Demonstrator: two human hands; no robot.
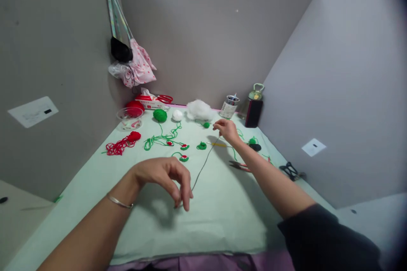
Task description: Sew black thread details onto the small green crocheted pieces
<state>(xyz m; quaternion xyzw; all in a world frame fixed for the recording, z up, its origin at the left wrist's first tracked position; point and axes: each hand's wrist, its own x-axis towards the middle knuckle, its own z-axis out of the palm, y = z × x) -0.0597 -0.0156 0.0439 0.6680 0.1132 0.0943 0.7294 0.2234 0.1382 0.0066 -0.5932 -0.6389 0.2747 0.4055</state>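
Note:
A dark strand of yarn runs diagonally between my hands, over the pale green tabletop. My left hand, in front, has its thumb and fingers closed on the strand's near end. Farther back, my right hand pinches the strand near its far end. Below the right hand lie a yellow-handled crochet hook and a small green crocheted piece. Beyond my left hand are small red and green crocheted pieces, one of them a wedge with a green tail. Scissors with orange-red handles lie partly behind my right forearm.
Along the back stand a green yarn ball, a white ball, white stuffing, a can of pens and a dark upright phone-like object. At left are tangled red yarn and a clear tub. Grey partitions enclose the table.

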